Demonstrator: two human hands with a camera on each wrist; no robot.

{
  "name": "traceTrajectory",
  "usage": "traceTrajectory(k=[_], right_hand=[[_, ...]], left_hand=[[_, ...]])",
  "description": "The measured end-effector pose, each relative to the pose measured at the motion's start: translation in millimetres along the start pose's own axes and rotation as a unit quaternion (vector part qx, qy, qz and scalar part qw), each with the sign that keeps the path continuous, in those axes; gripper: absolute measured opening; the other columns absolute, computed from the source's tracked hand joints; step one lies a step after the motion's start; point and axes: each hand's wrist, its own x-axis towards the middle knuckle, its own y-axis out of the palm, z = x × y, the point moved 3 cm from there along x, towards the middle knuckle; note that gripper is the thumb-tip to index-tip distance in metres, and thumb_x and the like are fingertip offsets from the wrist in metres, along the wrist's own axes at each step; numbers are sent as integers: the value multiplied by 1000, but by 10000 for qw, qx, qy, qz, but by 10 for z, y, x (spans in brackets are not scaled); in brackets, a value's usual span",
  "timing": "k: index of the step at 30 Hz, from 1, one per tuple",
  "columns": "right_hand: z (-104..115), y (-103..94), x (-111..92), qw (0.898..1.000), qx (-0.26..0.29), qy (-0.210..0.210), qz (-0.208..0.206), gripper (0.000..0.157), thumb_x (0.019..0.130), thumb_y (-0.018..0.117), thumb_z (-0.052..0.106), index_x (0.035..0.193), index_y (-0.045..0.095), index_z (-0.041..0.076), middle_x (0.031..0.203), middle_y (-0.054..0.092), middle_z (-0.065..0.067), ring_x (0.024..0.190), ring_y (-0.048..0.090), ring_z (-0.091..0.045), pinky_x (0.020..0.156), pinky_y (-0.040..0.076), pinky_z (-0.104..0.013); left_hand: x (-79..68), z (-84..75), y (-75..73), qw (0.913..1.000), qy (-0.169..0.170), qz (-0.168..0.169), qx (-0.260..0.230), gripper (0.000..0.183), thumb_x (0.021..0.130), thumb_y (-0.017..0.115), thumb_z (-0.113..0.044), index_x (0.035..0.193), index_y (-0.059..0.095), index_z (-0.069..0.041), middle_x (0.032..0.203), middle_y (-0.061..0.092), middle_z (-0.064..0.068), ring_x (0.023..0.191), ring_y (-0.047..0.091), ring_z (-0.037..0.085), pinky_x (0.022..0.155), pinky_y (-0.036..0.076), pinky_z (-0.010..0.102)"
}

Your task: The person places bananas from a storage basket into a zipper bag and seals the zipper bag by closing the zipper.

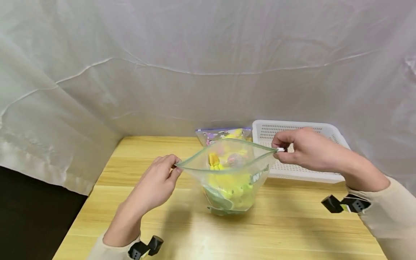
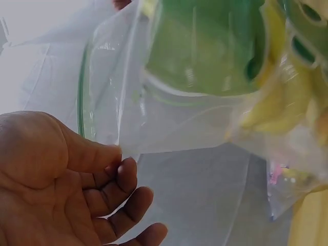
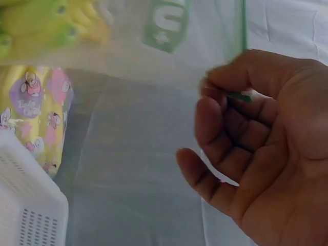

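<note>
A clear zip bag [image 1: 224, 195] with a green-edged mouth is spread between my hands, its mouth gaping upward. Yellow banana-shaped things [image 1: 227, 180] fill its lower part; green printing [image 2: 205, 51] covers some of them. My left hand [image 1: 157, 180] pinches the left corner of the mouth between thumb and forefinger. At the opposite corner, beside a small white slider [image 1: 280, 149], my right hand [image 1: 303, 150] pinches the edge. In the right wrist view, the remaining fingers of the right hand [image 3: 256, 128] are bent. Whether the bag's bottom touches the table I cannot tell.
Behind the bag lies another zip bag [image 1: 203, 134] with a purple seal and cartoon print, yellow inside. A white perforated plastic basket [image 1: 334, 133] stands at the back right, partly behind my right hand. The wooden table [image 1: 123, 180] meets a pale curtain [image 1: 195, 97].
</note>
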Motion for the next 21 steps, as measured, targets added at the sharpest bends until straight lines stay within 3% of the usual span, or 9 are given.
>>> traceTrajectory(k=[8, 11, 14, 18, 21], right_hand=[[-24, 200, 133, 9991, -363, 37, -221, 16, 89, 69, 10, 87, 64, 25, 80, 61, 12, 74, 55, -8, 70, 46, -32], [-52, 275, 151, 9997, 48, 189, -128, 11, 91, 72, 11, 95, 67, 20, 88, 68, 8, 84, 63, -12, 76, 52, -37], [-58, 370, 157, 9980, 565, 257, 92, 16, 93, 79, 20, 106, 70, 17, 99, 73, 7, 93, 67, -14, 82, 55, -40], [-35, 469, 158, 9973, 679, 266, 64, 13, 93, 81, 27, 100, 72, 21, 88, 71, 12, 80, 60, -9, 74, 51, -33], [-16, 493, 152, 9977, 644, 194, -47, 11, 93, 81, 26, 90, 70, 25, 79, 65, 15, 71, 53, -8, 67, 46, -28]], left_hand=[[114, 90, 192, 9995, -36, -119, -282, 10, 108, 57, -17, 107, 66, -12, 104, 67, 2, 95, 52, 22, 80, 43, 38], [184, 156, 243, 9980, -122, -147, -595, 13, 109, 55, -20, 107, 65, -12, 107, 67, 4, 93, 54, 22, 80, 46, 38], [240, 203, 279, 9942, -117, -48, -1063, 15, 109, 53, -23, 109, 64, -13, 112, 66, 5, 95, 59, 22, 82, 51, 40], [289, 211, 300, 9846, 202, 236, -1719, 26, 103, 62, -23, 128, 61, -15, 124, 65, 4, 111, 63, 24, 96, 53, 47], [329, 171, 295, 9814, 551, 272, -1817, 37, 99, 73, -25, 133, 62, -17, 126, 67, -1, 117, 62, 21, 101, 50, 49]])
